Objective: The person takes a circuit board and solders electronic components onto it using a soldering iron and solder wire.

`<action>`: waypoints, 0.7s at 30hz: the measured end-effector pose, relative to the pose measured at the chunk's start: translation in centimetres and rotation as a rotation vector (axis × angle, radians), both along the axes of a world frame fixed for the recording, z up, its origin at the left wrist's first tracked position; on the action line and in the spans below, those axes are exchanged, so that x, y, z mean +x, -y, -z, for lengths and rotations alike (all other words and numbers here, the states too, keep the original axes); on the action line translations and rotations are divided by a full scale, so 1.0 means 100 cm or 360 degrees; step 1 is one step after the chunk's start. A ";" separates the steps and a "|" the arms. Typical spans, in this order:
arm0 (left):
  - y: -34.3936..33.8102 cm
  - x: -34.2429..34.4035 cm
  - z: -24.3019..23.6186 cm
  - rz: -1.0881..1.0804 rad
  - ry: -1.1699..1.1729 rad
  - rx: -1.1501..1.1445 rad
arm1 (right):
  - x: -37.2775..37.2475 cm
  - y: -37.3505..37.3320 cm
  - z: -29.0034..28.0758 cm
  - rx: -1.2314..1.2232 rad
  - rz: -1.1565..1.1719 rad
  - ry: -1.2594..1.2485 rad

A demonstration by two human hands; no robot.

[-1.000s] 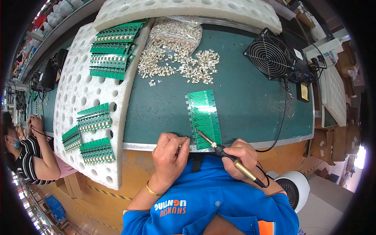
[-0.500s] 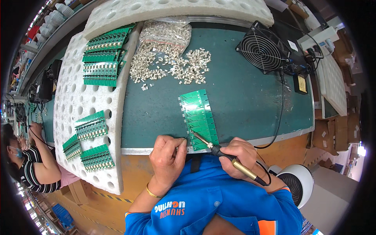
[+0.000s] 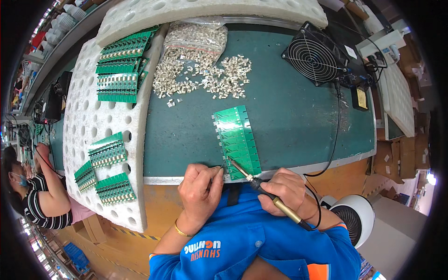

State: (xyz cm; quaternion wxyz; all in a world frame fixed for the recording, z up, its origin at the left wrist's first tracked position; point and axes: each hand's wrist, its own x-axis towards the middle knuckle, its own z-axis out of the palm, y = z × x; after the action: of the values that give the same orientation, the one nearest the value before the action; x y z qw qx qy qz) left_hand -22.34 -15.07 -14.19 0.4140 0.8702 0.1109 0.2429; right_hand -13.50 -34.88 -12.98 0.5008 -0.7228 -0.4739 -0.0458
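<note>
A green circuit board panel (image 3: 239, 135) lies on the bench in front of me, with small white connectors along its left edge. My right hand (image 3: 285, 189) is closed around a soldering iron (image 3: 288, 210) with a black and gold handle. The iron's tip rests at the panel's lower left part, among the solder points. Beside the panel's lower left corner, my left hand (image 3: 200, 189) is closed in a pinch. Whatever sits between its fingertips is too thin and small to make out.
Loose white connectors (image 3: 228, 77) spill from a clear plastic bag (image 3: 198, 37). White foam boards (image 3: 84, 112) hold finished-looking green panels (image 3: 116, 87) at left. A black fan (image 3: 312, 58) and a yellow sponge (image 3: 359, 99) stand at right, near the iron's cable (image 3: 337, 135). Far left, another person (image 3: 49, 196) works.
My right hand and the iron's handle have dropped slightly toward me. The tip stays at almost the same place on the panel. My left hand has hardly moved.
</note>
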 end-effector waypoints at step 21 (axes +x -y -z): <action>-0.002 -0.004 0.002 0.0007 -0.0017 0.0141 | -0.007 0.002 0.003 -0.0030 -0.0031 0.0132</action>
State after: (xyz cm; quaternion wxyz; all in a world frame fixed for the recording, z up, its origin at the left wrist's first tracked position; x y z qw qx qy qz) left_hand -22.78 -14.92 -14.44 0.3750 0.8892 0.1005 0.2420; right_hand -14.19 -35.04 -13.27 0.4744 -0.7203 -0.5017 -0.0663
